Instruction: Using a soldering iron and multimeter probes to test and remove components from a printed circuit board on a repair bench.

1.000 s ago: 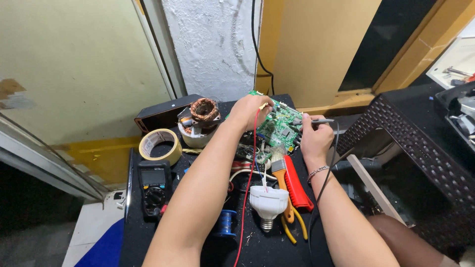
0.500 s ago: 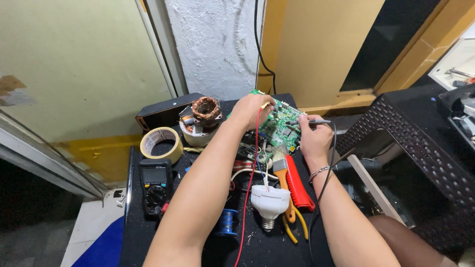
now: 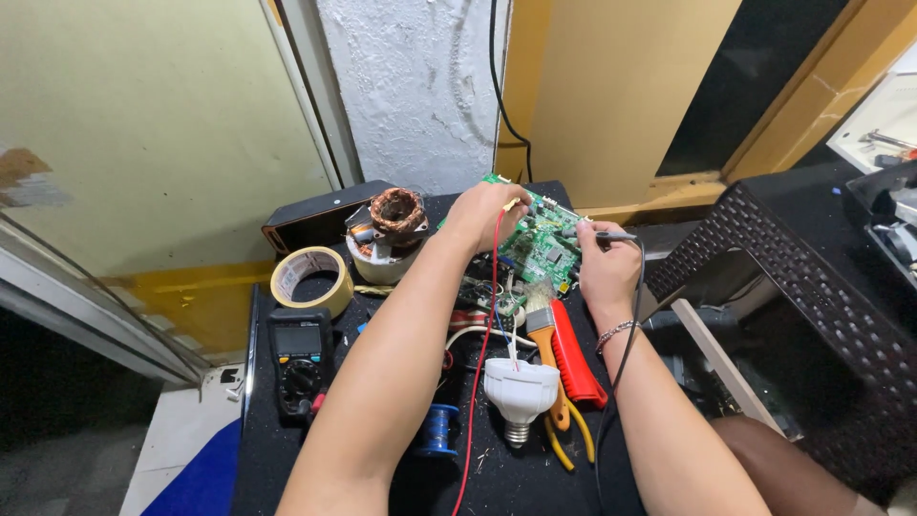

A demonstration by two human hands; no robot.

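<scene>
Probing green circuit board (image 3: 540, 239) at counter's (image 3: 258, 459) far edge: my left hand (image 3: 482, 215) pinches red probe, right hand (image 3: 607, 263) grips black probe (image 3: 611, 235). Hands barely shifted since a second ago (contact steady). Multimeter (image 3: 299, 358) sits near-left.

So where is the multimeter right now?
In the head view the multimeter lies at the table's left edge, just below the roll of tape and left of the person's left forearm.

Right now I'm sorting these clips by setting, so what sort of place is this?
Probably a small electronics repair bench, perhaps at home. A green circuit board is being probed with test leads, a multimeter lies on the black table, and a copper-wound motor coil sits near a tape roll.
</scene>
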